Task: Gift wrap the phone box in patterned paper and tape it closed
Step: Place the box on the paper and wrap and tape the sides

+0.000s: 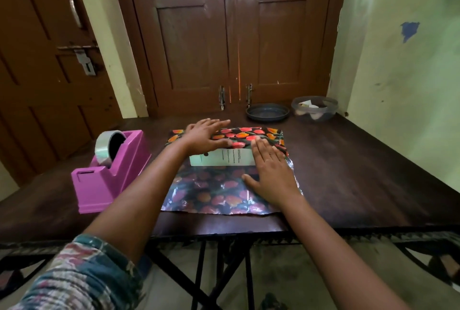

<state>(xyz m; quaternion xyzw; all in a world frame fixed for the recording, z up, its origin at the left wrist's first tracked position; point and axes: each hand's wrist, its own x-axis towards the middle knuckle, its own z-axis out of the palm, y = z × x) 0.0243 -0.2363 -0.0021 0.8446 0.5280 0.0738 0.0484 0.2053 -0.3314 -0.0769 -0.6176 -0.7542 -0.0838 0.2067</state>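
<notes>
Near flap (214, 192): loose half of the patterned paper, shiny side up at lower centre, flat on the table (348, 173), free edge toward the camera
Right hand (271, 173): flat, fingers straight, holding nothing; palm on the near flap, fingertips reaching the box's right end
Phone box (224, 158): centre of frame, on the paper, long axis left to right, white near side bare
Left hand (206, 135): just beyond the box, fingers straight and spread, gripping nothing; presses the far flap onto the box top
Far flap (251, 134): folded toward the camera, printed side up, edge along the long axis
Key relation: near flap on the camera side of both hands; probably needs lifting up and away over the box; right hand nearer
Tape dispenser (112, 168): pink, left of the box, nearer the left hand
Far edge: dark tray (267, 112) and clear bowl (315, 108), upper right of centre
</notes>
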